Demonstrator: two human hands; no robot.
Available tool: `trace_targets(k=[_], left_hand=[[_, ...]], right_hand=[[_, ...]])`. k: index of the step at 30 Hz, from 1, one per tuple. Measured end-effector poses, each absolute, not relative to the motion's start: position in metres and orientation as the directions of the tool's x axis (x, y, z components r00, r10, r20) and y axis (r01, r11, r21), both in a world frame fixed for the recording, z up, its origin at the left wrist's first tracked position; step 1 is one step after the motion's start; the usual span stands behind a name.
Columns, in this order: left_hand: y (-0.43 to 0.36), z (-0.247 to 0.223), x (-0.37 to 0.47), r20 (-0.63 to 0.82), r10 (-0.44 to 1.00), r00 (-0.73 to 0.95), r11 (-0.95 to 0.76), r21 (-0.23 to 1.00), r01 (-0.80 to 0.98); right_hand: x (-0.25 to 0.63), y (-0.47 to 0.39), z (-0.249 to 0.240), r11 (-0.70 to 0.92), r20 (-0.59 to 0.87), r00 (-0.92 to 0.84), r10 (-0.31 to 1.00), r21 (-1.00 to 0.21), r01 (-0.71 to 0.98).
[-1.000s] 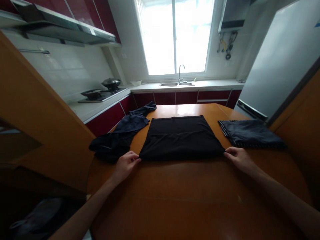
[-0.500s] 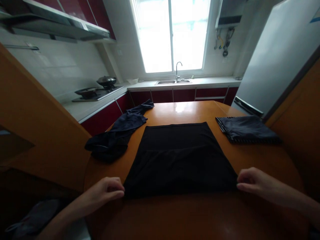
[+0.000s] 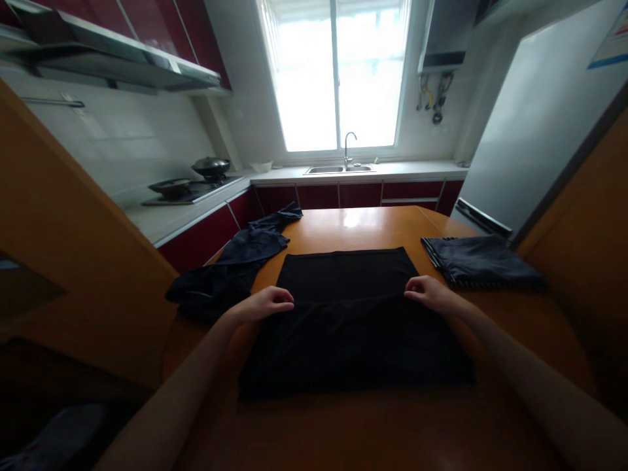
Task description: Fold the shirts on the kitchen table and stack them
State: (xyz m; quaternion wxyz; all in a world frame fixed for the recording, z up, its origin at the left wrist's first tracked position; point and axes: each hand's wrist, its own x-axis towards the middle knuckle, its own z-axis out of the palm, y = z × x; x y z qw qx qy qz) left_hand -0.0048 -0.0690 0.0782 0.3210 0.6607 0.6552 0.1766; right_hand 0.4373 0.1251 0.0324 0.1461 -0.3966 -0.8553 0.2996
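Observation:
A black garment (image 3: 353, 347) lies spread on the table in front of me, its near part doubled over so that an edge runs across its middle. My left hand (image 3: 269, 302) is closed in a pinch at the left end of that edge. At the right end my right hand (image 3: 428, 293) pinches the same edge, fingertips and thumb together. The kind of garment cannot be made out. Beyond my left hand, a crumpled dark blue garment (image 3: 255, 245) lies along the table's left side.
A folded dark grey cloth item (image 3: 483, 261) with a striped edge rests on the right of the wooden table (image 3: 353, 226). A fridge (image 3: 534, 124) stands at the right. Behind are a sink (image 3: 326, 169) and, on the left, a hob with a lidded wok (image 3: 210, 167).
Both hands have moved from the near corners of the black garment forward and inward to its middle edge. My view has tilted slightly upward.

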Motion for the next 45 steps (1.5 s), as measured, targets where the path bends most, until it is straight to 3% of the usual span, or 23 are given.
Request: trace_targets(k=[10,13,16,19,22,25,29,35,41,45], left_hand=[[-0.071,0.079,-0.005,0.094,0.993,-0.076,-0.002,0.645,0.764],[-0.067,0.068,-0.009,0.097,0.991,-0.091,0.012,0.617,0.787],[-0.067,0.060,-0.011,0.089,0.993,-0.080,0.021,0.529,0.849],[-0.072,0.065,0.007,0.220,0.970,-0.109,0.023,0.361,0.932],[-0.078,0.075,0.050,0.287,0.957,0.042,-0.122,0.269,0.955],[-0.079,0.072,0.102,0.241,0.934,0.263,-0.313,0.201,0.928],[-0.077,0.046,0.139,0.185,0.923,0.338,-0.365,0.138,0.921],[-0.086,0.023,0.129,0.120,0.968,0.220,-0.238,0.168,0.957],[-0.074,0.035,0.054,0.081,0.992,-0.100,0.076,0.263,0.962],[-0.061,0.048,0.009,0.102,0.989,-0.111,0.062,0.399,0.915]], right_hand=[[0.446,0.124,0.041,0.521,0.107,-0.608,0.787,-0.642,0.562],[0.444,0.125,0.036,0.517,0.108,-0.588,0.801,-0.620,0.590],[0.442,0.125,0.031,0.521,0.109,-0.572,0.813,-0.574,0.632],[0.436,0.116,0.038,0.508,0.226,-0.461,0.858,-0.497,0.703],[0.418,0.084,0.055,0.548,0.359,-0.420,0.834,-0.444,0.709],[0.388,0.035,0.060,0.697,0.400,-0.571,0.717,-0.418,0.582],[0.359,-0.007,0.037,0.763,0.237,-0.737,0.633,-0.350,0.543],[0.379,0.025,0.008,0.677,0.096,-0.688,0.719,-0.322,0.662],[0.424,0.090,0.010,0.536,0.193,-0.502,0.843,-0.353,0.766],[0.444,0.113,0.018,0.502,0.177,-0.479,0.860,-0.468,0.727]])
